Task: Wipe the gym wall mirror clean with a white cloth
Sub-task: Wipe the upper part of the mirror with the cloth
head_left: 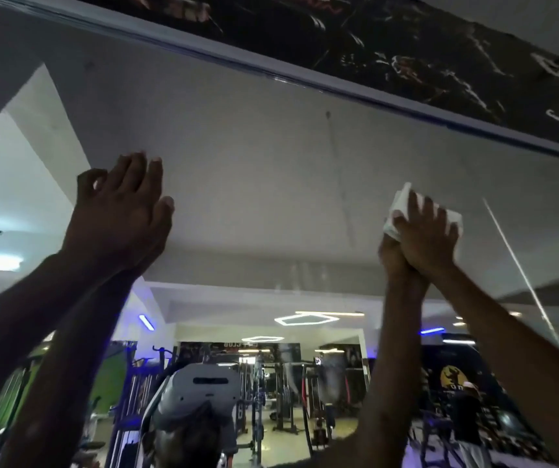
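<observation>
The wall mirror [271, 184] fills most of the head view and reflects the gym ceiling and machines. My right hand [426, 238] is raised high on the right and presses a folded white cloth [403, 211] flat against the glass; its reflection meets it from the left. My left hand [119, 214] rests flat on the glass at the left, fingers together, holding nothing. Its reflection touches it from the left too.
The mirror's top edge [271, 77] runs diagonally above both hands, with a dark marbled wall panel [406, 52] over it. A vertical seam or streak [521, 275] crosses the glass right of the cloth. My reflected head with the camera [200, 393] shows low in the mirror.
</observation>
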